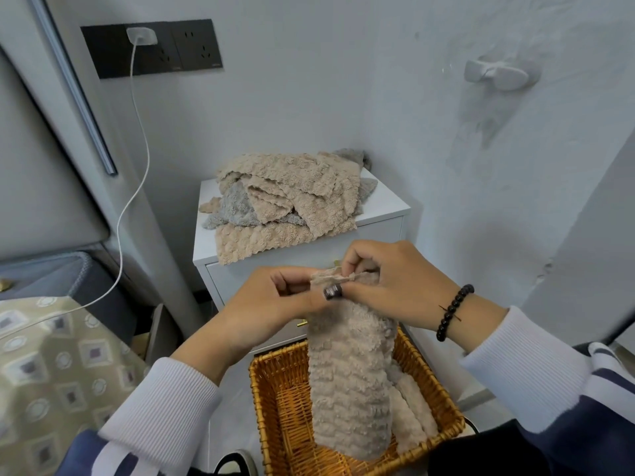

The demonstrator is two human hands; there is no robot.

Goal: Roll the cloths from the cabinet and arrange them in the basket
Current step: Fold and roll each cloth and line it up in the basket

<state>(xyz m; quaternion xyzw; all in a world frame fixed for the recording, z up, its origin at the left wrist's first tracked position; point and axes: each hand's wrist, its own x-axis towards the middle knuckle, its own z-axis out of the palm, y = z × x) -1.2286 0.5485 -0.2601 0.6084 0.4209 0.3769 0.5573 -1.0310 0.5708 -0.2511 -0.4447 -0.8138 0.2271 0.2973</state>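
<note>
Cloth (350, 376) hangs with long axis vertical over the basket (271, 389), top edge pinched by left hand (275, 304) and right hand (385, 280); unrolled pile (288, 197) lies far.

Beige cloth (350, 383) hangs, perhaps half-rolled, into wicker basket (275, 400).

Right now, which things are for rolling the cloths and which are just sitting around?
For the job: the beige fluffy cloth both hands hold (left, right), the woven orange wicker basket, the pile of beige and grey cloths, the white cabinet.

Just around: white charger cable, black wall sockets, white wall hook.
</note>
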